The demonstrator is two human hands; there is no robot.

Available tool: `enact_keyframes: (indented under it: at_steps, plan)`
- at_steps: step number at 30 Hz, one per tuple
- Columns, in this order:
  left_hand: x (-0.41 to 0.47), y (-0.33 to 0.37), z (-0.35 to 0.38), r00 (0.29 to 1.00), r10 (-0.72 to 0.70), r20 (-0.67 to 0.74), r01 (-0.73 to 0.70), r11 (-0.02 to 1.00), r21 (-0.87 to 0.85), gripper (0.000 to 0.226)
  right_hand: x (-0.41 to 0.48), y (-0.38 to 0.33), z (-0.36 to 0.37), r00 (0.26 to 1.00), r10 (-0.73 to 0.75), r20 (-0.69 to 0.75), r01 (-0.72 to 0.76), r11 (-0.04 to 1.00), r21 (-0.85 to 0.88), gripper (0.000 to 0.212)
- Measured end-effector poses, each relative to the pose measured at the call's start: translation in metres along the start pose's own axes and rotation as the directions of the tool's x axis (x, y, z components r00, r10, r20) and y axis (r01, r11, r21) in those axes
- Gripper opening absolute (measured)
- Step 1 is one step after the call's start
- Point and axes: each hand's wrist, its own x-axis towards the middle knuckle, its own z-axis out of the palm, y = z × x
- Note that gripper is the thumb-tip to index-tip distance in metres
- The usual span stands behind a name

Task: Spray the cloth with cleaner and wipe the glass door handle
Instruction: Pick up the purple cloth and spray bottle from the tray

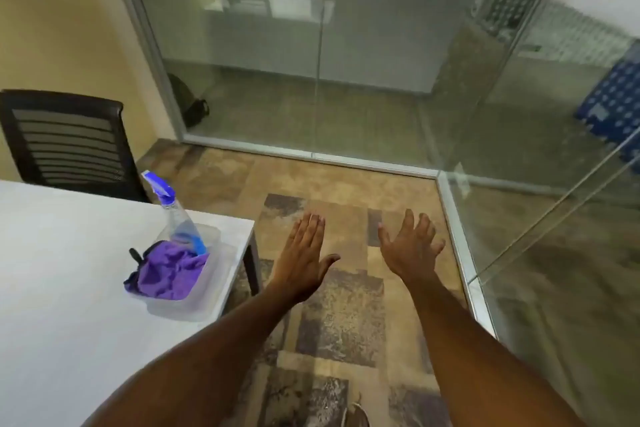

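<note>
A purple cloth (168, 272) lies bunched in a clear plastic tub (204, 302) near the corner of the white table (69, 288). A clear spray bottle (176, 218) with a blue and white trigger head leans in the same tub behind the cloth. My left hand (304, 258) is stretched out flat over the floor, just right of the table corner, holding nothing. My right hand (412, 246) is held out beside it, fingers spread, empty. A glass door (554, 218) stands open at the right; its handle is not in view.
A dark slatted chair (65, 142) stands behind the table at the left. Glass partition walls (311, 62) close the far side and the right. The floor (329, 322) is patterned carpet. A blue patterned object (613, 104) shows behind the glass at far right.
</note>
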Motion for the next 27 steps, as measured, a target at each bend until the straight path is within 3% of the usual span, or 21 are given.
enact_keyframes:
  at_steps: [8, 11, 20, 27]
  plan:
    - [-0.022, -0.043, 0.012, 0.970, -0.239, -0.036, 0.241, 0.968, 0.072, 0.093, 0.012, -0.054, 0.057, 0.964, -0.175, 0.199, 0.165, 0.984, 0.067, 0.072]
    - [-0.029, -0.053, 0.019, 0.934, -0.355, -0.023, 0.356, 0.931, 0.082, 0.082, 0.015, -0.069, 0.074, 0.929, -0.246, 0.277, 0.225, 0.969, 0.106, 0.070]
    - [-0.054, -0.074, 0.025, 0.734, -0.672, -0.098, 0.669, 0.740, -0.062, 0.073, 0.019, -0.110, 0.108, 0.762, -0.417, 0.495, 0.388, 0.907, 0.166, 0.062]
    - [-0.084, -0.103, 0.032, 0.564, -0.812, -0.149, 0.801, 0.582, -0.144, 0.068, 0.013, -0.158, 0.124, 0.647, -0.485, 0.588, 0.475, 0.860, 0.187, 0.061]
